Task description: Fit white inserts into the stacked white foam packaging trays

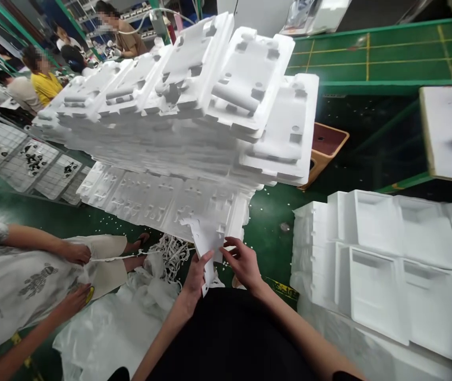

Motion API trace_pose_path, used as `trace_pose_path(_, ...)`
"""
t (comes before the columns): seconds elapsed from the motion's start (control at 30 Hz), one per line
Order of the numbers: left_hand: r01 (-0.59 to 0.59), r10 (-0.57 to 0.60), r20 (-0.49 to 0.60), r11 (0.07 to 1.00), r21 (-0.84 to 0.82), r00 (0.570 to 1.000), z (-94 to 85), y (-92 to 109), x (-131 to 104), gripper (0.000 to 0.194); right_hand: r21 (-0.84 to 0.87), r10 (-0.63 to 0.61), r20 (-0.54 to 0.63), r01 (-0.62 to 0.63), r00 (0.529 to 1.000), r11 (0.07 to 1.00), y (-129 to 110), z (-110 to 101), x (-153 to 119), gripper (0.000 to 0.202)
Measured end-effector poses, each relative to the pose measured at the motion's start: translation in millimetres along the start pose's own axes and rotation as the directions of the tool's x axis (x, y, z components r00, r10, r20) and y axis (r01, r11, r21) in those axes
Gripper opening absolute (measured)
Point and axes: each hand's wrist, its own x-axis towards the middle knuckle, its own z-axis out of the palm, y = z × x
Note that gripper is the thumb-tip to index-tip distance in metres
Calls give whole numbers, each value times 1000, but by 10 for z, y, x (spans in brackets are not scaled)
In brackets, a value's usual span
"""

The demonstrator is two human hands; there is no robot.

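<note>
Head cam: L hand [194,276] grips a white cut-out piece [202,242] b/w thumb and fingers, holding it at a tilt in front of the wearer's dark top [233,338]; the piece's notched far end rises above that hand, against the stack. R hand [245,264], just across from it, has fingers loosely bent, w/ thumb and index tips at the piece's R edge; can't tell if they pinch it or only hover.

Beyond both hands, a tall stack of white molded trays [162,140] spreads fwd and to the L, w/ smaller white trays [146,203] under its near side. Left of L hand, approx. level w/ it, a tangle of white strips [175,253] lies near clear plastic bags [107,333]. Farther L, a co-worker in a printed shirt [15,296] has one hand [78,253] on a thin white strip [118,258]; the other [75,299] is next to a small yellow item [90,294].

Well to the R of R hand: rows of white open-top boxes [374,288] on the green floor [271,222]. Fwd and R of it, past the stack: a brown box [329,143] and a green surface w/ yellow lines [392,55]. Far fwd-L, several people, incl. one in yellow [47,87].
</note>
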Motion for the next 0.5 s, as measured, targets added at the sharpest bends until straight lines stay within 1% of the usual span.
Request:
trace_pose_path(0.07,-19,18,17,998,59,1000,-45,45,44,46,24,-11,-29,12,1000,1000,16,61,26,28)
trace_pose_path(0.1,-27,25,23,996,89,999,-67,68,68,47,54,10,-32,-8,999,998,22,101,40,29)
trace_pose_path(0.2,-27,22,44,991,133,999,-134,133,166,44,168,132,-18,-128,991,977,25,249,81,39)
trace_pose_path(0.27,-12,3,61,989,149,998,-177,173,247,36,208,185,-28,-176,982,962,15,355,107,45)
trace_pose_path(0.33,-10,-6,91,984,178,996,-220,219,324,32,199,199,-51,-186,979,962,1,456,140,48)
trace_pose_path(0.43,-43,15,130,977,209,991,-287,315,400,37,139,187,-99,-172,977,975,-16,583,217,44)
trace_pose_path(0.5,-27,-3,135,975,221,991,-335,397,427,38,131,190,-123,-174,974,976,-28,651,282,42)
